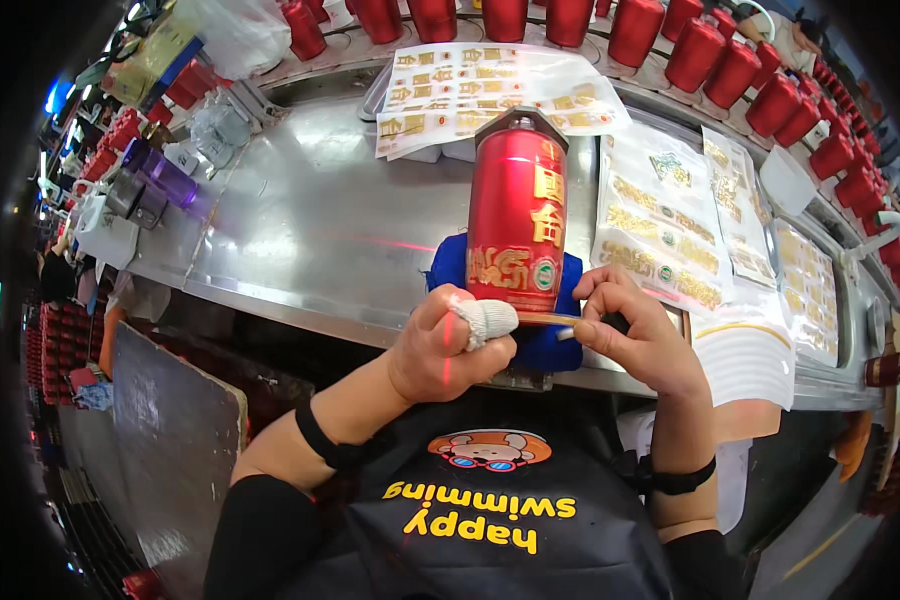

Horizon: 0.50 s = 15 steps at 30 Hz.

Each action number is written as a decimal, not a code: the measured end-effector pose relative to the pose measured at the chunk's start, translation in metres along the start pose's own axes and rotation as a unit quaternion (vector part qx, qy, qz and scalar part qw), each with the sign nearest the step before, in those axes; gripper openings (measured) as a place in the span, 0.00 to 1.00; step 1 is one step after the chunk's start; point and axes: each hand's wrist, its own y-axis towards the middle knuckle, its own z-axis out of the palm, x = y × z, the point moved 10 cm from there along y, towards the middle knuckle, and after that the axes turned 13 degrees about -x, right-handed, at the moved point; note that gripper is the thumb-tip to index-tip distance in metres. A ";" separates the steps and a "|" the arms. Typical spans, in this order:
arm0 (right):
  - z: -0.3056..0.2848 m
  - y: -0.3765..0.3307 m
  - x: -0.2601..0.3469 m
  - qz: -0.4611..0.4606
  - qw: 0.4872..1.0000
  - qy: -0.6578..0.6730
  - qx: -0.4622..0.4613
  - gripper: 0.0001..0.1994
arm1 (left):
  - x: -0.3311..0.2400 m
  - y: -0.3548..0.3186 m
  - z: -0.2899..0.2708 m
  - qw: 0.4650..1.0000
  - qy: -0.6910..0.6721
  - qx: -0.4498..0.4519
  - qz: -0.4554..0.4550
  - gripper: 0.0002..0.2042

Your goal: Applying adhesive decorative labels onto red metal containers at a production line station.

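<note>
A tall red cylindrical canister with gold decals [516, 215] lies on a blue cushion [545, 340] just above both hands. The left hand [448, 345], thumb wrapped in white cloth, presses its base; the right hand [638, 335] pinches a thin gold sticker strip [548, 319] between them, on the steel bench [310, 220].

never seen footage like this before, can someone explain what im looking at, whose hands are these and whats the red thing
This is one picture from a wide fisheye camera worn on a person's head, looking down, so straight edges bend. The two bare hands are the wearer's own. The left hand, its thumb wrapped in white cloth, presses the base of a red can with gold decals, lying on a blue cushion. The right hand pinches a thin gold strip at the can's lower edge. Sheets of gold stickers lie on the steel table; more red cans line the back.
</note>
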 end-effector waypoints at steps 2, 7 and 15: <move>0.000 0.000 -0.002 0.011 1.000 0.010 0.003 0.12 | 0.002 -0.002 -0.004 0.999 0.038 -0.017 -0.018 0.11; -0.003 -0.003 -0.007 0.026 0.999 0.018 0.006 0.12 | -0.004 0.016 0.004 0.999 -0.001 0.022 0.050 0.12; -0.004 0.006 -0.004 0.011 1.000 -0.005 0.008 0.11 | 0.007 0.008 -0.004 1.000 -0.014 -0.024 -0.012 0.11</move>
